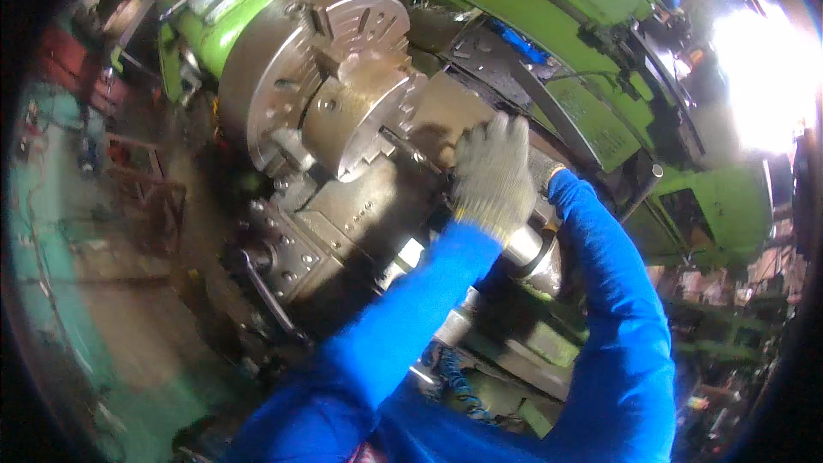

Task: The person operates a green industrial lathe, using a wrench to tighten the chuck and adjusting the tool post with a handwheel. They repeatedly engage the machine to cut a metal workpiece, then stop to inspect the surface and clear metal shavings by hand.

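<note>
My left hand [493,176], in a grey knit glove, lies back-up over metal parts to the right of a big steel lathe chuck [353,120]. Its fingers are together and bend over something underneath that I cannot make out. Behind it, my right hand [546,170], also gloved, is mostly covered, so its fingers do not show. A thin dark bar [410,148] runs from near the chuck's face toward my left hand. Just below my left wrist sits a shiny steel cylinder [527,247].
Behind the chuck stands a slotted round faceplate [279,77] against the green headstock [257,0]. At lower left, a tool block [283,249] carries bolts and a long lever handle [270,296]. Green machine casing [591,111] fills the far right side. A coiled blue hose [456,381] hangs near my body.
</note>
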### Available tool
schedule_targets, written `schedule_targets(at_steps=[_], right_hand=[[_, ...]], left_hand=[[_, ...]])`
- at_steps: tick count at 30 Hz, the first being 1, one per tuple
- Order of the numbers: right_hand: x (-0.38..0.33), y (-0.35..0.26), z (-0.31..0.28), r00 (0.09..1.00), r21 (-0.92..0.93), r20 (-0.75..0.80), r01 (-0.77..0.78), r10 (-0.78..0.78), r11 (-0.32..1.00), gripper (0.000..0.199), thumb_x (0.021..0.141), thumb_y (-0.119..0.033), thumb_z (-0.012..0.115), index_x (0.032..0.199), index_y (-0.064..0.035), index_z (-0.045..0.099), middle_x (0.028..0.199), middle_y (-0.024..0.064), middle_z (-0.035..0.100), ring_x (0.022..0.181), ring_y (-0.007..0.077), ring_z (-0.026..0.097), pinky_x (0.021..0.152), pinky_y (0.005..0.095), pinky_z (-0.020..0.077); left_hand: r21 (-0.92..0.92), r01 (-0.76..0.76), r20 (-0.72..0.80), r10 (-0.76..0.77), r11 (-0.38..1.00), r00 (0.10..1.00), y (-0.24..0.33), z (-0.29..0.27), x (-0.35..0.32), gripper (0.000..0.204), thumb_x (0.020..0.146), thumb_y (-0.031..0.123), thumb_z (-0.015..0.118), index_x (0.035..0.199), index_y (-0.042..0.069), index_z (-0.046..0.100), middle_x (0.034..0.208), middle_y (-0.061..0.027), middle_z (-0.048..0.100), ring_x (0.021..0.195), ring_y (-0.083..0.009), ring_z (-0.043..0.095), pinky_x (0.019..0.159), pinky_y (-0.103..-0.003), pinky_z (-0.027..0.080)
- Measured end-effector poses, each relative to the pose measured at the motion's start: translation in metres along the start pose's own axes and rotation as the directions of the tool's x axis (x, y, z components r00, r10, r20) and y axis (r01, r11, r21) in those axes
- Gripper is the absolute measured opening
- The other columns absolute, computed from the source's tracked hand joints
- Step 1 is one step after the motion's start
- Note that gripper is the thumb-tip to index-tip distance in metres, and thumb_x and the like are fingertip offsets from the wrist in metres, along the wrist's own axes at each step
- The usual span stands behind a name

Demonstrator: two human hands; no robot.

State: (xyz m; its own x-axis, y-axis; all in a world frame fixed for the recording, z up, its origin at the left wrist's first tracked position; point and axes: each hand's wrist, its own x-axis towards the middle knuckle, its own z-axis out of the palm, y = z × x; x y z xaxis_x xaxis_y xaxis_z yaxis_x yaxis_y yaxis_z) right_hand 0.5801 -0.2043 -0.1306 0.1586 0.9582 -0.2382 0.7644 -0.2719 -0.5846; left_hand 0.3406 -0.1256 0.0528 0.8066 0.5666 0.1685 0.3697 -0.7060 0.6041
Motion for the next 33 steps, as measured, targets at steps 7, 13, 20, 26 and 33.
schedule_targets(at_steps=[7, 13, 20, 26, 33], right_hand=[[-0.005, -0.080, -0.034, 0.952, -0.409, 0.219, -0.109, 0.213, 0.906, 0.037, 0.091, -0.011, 0.056, 0.125, -0.0074, 0.069, 0.123, 0.0195, 0.071, 0.114, 0.0351, 0.067, 0.101, 0.0432, 0.0496], [-0.026, -0.097, -0.039, 0.971, -0.138, 0.131, -0.181, 0.199, 0.974, 0.051, 0.085, -0.003, 0.051, 0.133, -0.0137, 0.066, 0.123, 0.0188, 0.072, 0.114, 0.0351, 0.067, 0.099, 0.0437, 0.0498], [-0.024, -0.048, -0.011, 0.940, 0.111, 0.105, -0.335, 0.324, 0.936, 0.038, 0.088, -0.005, 0.056, 0.124, -0.0052, 0.069, 0.119, 0.0177, 0.073, 0.110, 0.0287, 0.067, 0.099, 0.0394, 0.0495], [-0.024, -0.053, 0.010, 0.957, 0.187, 0.039, -0.288, 0.286, 0.939, 0.033, 0.103, -0.029, 0.061, 0.123, -0.0031, 0.068, 0.117, 0.0129, 0.072, 0.110, 0.0243, 0.064, 0.099, 0.0380, 0.0479], [-0.039, -0.050, 0.023, 0.963, 0.286, -0.108, -0.209, 0.248, 0.935, 0.037, 0.106, -0.025, 0.055, 0.137, -0.0037, 0.058, 0.131, 0.0189, 0.066, 0.126, 0.0316, 0.059, 0.109, 0.0410, 0.0436]], left_hand=[[0.430, -0.307, 0.664, -0.067, 0.849, 0.745, -0.053, 0.061, 0.086, 0.039, 0.096, 0.029, 0.060, 0.129, 0.014, 0.073, 0.138, -0.0138, 0.067, 0.127, -0.0325, 0.064, 0.104, -0.050, 0.051], [0.626, -0.094, 0.558, -0.360, 0.774, 0.747, -0.035, 0.068, 0.084, 0.040, 0.100, 0.030, 0.062, 0.137, 0.016, 0.068, 0.141, -0.0066, 0.065, 0.129, -0.0298, 0.062, 0.101, -0.059, 0.048], [0.434, -0.443, 0.685, 0.032, 0.784, 0.728, -0.081, 0.136, 0.108, 0.044, 0.103, 0.039, 0.052, 0.139, 0.019, 0.067, 0.145, -0.0065, 0.063, 0.135, -0.0268, 0.058, 0.110, -0.047, 0.045], [0.439, -0.401, 0.587, 0.081, 0.804, 0.805, -0.090, 0.118, 0.094, 0.036, 0.099, 0.031, 0.054, 0.120, 0.013, 0.077, 0.122, -0.0084, 0.075, 0.112, -0.0274, 0.072, 0.091, -0.047, 0.056], [0.421, -0.428, 0.614, 0.097, 0.799, 0.784, -0.078, 0.117, 0.097, 0.034, 0.099, 0.029, 0.056, 0.120, 0.014, 0.078, 0.123, -0.0075, 0.075, 0.113, -0.0272, 0.071, 0.091, -0.047, 0.056]])
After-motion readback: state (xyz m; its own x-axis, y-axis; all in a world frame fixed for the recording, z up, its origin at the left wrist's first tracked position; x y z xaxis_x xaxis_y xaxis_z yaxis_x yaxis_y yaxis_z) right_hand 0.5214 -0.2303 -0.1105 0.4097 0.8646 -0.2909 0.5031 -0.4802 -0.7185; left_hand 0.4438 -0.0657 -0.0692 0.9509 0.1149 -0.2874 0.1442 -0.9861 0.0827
